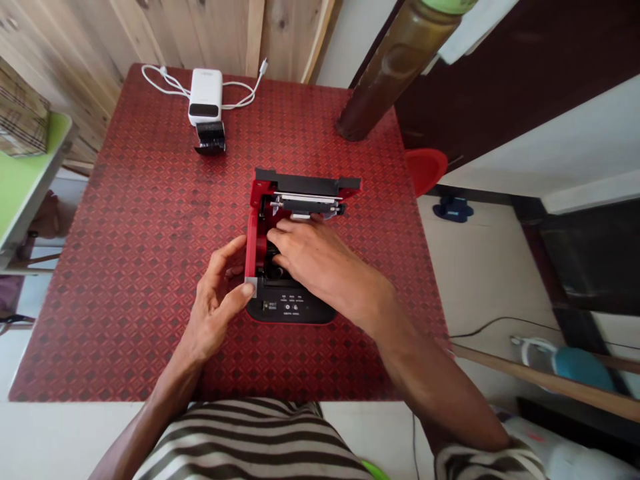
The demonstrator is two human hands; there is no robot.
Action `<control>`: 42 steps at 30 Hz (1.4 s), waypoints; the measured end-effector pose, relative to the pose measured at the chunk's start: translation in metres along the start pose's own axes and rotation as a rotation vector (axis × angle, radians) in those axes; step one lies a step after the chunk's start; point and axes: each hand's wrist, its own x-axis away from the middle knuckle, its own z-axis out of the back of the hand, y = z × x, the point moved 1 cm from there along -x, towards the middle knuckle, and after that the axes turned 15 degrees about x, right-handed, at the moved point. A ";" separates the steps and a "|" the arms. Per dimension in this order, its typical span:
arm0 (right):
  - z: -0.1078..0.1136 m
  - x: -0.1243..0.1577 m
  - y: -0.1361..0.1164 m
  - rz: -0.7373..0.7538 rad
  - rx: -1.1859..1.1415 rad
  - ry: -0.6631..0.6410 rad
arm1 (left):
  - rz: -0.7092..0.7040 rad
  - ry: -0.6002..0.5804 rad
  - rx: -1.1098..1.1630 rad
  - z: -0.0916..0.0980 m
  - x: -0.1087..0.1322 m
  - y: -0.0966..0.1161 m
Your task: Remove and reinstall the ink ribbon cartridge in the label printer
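Note:
A small red and black printer point(295, 300) stands on the table with its cover point(307, 182) raised at the far side. A roller bar point(307, 205) shows under the raised cover. My left hand point(220, 287) holds the printer's left side, its thumb on the front corner by a grey patch point(251, 287) and its fingers bent along the outer wall. Reaching in from the right, my right hand point(313, 250) is down inside the open compartment with its fingers curled. Its fingertips are partly hidden, and I cannot make out what they hold.
Behind the printer lie a white power bank point(205, 93) with a white cable point(245, 93) and a glossy black curled piece point(211, 138). A tall brown bottle point(385, 73) stands at the back right of the red patterned table point(125, 267). A red stool point(427, 170) is beyond the right edge.

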 end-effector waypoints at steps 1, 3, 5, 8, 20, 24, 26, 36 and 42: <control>0.002 0.002 0.000 -0.010 0.012 0.005 | 0.001 -0.002 -0.002 0.000 0.000 0.000; 0.004 0.007 -0.001 -0.039 0.015 0.043 | 0.002 -0.007 -0.004 -0.001 -0.001 0.001; 0.003 0.013 -0.003 -0.071 0.023 0.120 | -0.003 -0.010 -0.007 -0.001 -0.002 0.002; -0.002 0.025 -0.008 -0.086 0.066 0.273 | -0.017 0.002 -0.015 -0.001 -0.002 0.002; -0.027 0.103 0.034 -0.539 -0.523 0.938 | -0.006 0.023 -0.037 0.004 -0.001 -0.003; -0.081 0.084 0.072 -0.877 -0.921 1.068 | 0.001 0.023 -0.032 0.005 0.000 -0.004; -0.102 0.068 0.085 -1.004 -0.921 1.048 | -0.003 0.018 -0.032 0.006 0.000 -0.004; -0.114 0.035 0.070 -0.685 -0.811 0.615 | -0.015 0.002 -0.028 0.010 -0.002 -0.007; -0.108 0.043 0.065 -0.539 -0.828 0.539 | -0.030 0.009 -0.046 0.008 -0.002 -0.006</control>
